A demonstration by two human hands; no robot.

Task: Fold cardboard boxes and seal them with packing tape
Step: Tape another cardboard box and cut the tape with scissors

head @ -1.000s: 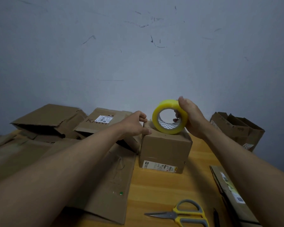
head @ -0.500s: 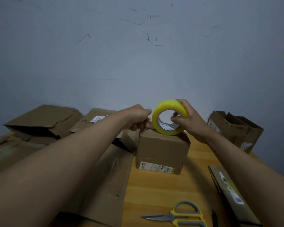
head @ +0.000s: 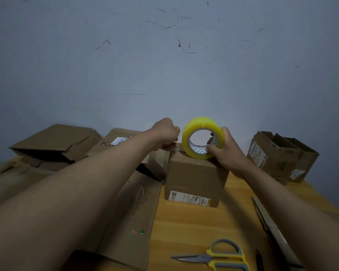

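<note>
A small closed cardboard box (head: pixel 196 178) with a label low on its front stands on the wooden table (head: pixel 194 227). A yellow roll of packing tape (head: pixel 202 124) stands on edge on the box's top. My right hand (head: pixel 227 153) grips the roll, thumb inside the core and fingers over its right side. My left hand (head: pixel 165 132) hovers at the box's far left corner with its fingers curled and pinched right beside the roll's left edge, apparently on the tape end. The clear tape itself hardly shows.
Flattened cardboard (head: pixel 129 212) lies under my left arm, with folded boxes (head: pixel 55 139) behind it. An open box (head: pixel 278 153) stands at the right by the wall. Scissors (head: pixel 219 255), a dark pen (head: pixel 259 260) and a flat carton (head: pixel 272 231) lie near the front.
My left hand left the box's top edge, rose and curled up against the roll's left side. My right hand shifted its grip, thumb now in the core.
</note>
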